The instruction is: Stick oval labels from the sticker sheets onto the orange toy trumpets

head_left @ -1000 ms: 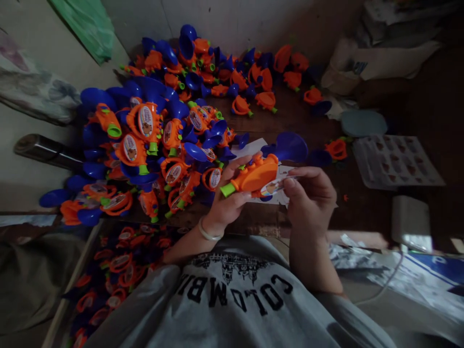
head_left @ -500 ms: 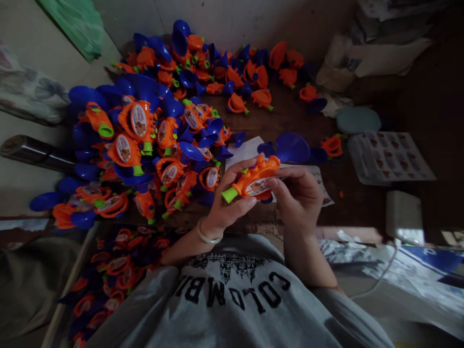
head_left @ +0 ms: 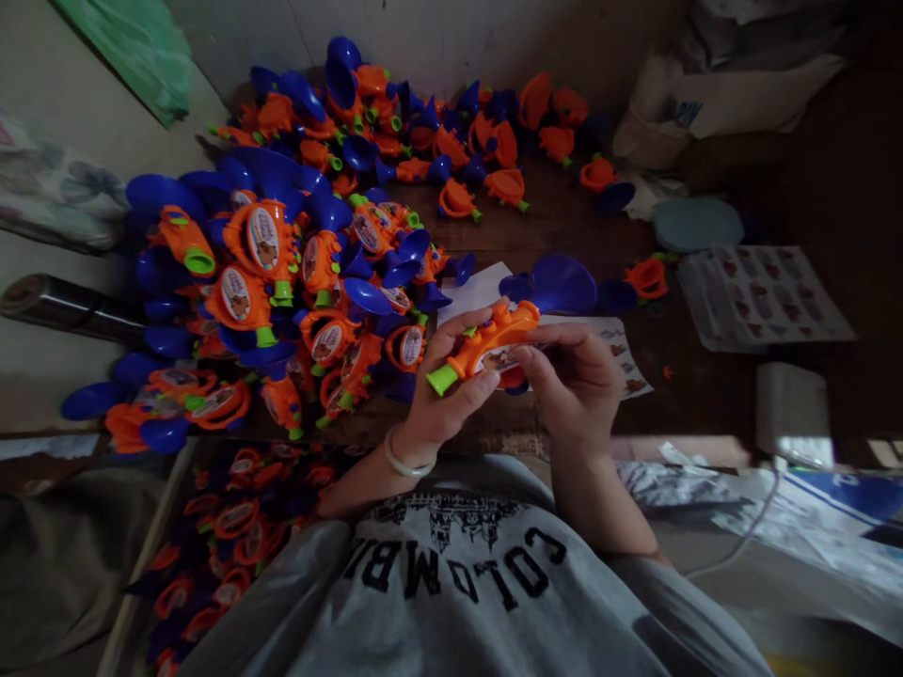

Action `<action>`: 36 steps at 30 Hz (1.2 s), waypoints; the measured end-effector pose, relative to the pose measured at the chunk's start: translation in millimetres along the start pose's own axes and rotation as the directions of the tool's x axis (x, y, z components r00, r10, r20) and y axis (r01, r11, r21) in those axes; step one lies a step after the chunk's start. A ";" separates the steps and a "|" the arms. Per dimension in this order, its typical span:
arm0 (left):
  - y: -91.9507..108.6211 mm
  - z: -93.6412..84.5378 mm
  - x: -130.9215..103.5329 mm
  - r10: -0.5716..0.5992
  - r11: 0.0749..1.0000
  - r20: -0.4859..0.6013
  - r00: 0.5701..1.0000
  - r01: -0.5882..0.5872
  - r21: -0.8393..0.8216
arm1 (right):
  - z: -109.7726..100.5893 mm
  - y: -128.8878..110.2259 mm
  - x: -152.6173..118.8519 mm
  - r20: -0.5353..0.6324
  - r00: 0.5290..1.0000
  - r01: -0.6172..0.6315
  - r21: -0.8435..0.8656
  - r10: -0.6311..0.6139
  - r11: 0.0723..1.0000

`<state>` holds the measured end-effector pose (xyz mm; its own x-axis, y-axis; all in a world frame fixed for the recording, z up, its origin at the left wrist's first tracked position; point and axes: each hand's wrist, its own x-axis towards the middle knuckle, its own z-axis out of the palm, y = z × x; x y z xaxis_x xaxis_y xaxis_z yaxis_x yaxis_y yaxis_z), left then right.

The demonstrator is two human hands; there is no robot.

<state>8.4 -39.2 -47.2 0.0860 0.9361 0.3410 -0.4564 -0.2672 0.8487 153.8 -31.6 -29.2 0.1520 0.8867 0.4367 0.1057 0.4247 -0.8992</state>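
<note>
Between my two hands is an orange toy trumpet (head_left: 502, 331) with a green mouthpiece pointing left and an oval picture sticker on its side. My left hand (head_left: 446, 381) wraps round the mouthpiece end, its thumb on the lower edge of the sticker. My right hand (head_left: 575, 381) grips the other end, with the thumb pressed on the sticker's right part. A blue horn bell (head_left: 562, 285) shows just behind the toy. Under the hands lies a sticker sheet (head_left: 625, 348), partly hidden.
Many orange and blue trumpets (head_left: 264, 235) are heaped at the left, with more along the wall. A box of trumpets (head_left: 236, 517) stands below left. Stacked sticker sheets (head_left: 772, 296), a pale blue oval lid (head_left: 698, 224) and a white device (head_left: 794, 414) are at the right.
My left thumb has moved up onto the sticker's lower edge. Both hands and the toy have shifted slightly left in view.
</note>
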 end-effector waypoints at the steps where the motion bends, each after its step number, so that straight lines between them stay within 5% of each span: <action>1: -0.5 0.2 0.0 0.001 1.000 0.000 1.000 -0.001 -0.001 | 0.1 0.4 0.1 -0.001 1.000 -0.002 -0.007 0.002 1.000; 21: -3.0 -1.5 -1.4 -0.011 1.000 -0.004 1.000 0.011 0.008 | 0.8 0.7 1.1 0.003 0.999 -0.053 0.053 0.053 0.997; 36: 6.0 7.7 -2.1 0.070 0.993 -0.037 0.997 -0.067 0.093 | 1.9 -8.6 2.1 -0.013 0.981 0.182 -0.292 -0.194 0.939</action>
<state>12.4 -44.6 -39.8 0.0206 0.9229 0.3844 -0.3770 -0.3490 0.8580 151.3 -33.1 -20.6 0.1411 0.7848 0.6034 0.4142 0.5068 -0.7560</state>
